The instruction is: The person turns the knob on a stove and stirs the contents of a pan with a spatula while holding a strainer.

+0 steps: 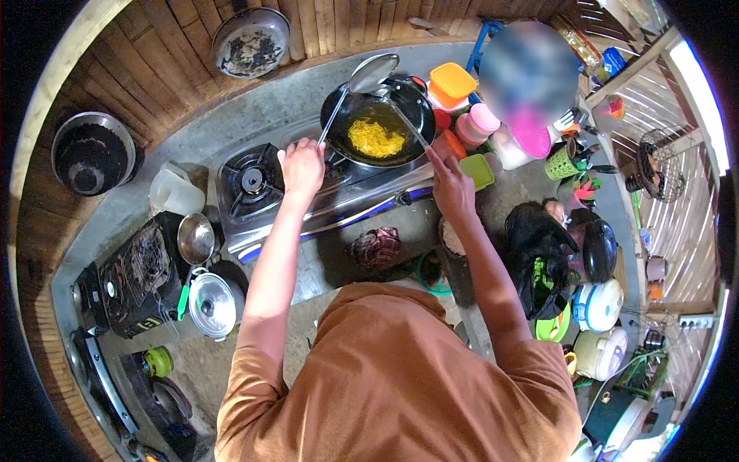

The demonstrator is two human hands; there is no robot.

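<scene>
My left hand (302,165) is closed around the thin handle of a long metal skimmer (373,73). Its wide, shallow bowl is over the far side of a black wok (422,112). In the wok, a clump of yellow shredded food (375,139) lies in oil. My right hand (452,182) grips the handle of a metal spatula (410,125), which slants into the wok from the right; its far end is hard to make out. The wok sits on the right burner of a two-burner gas stove (231,212).
An orange-lidded container (452,83), a green container (479,171) and pink-lidded tubs (531,137) crowd the wok's right. The bare left burner (252,180) is beside my left forearm. A lidded pot (212,305) stands lower left, a black plastic bag (535,250) right of my right arm.
</scene>
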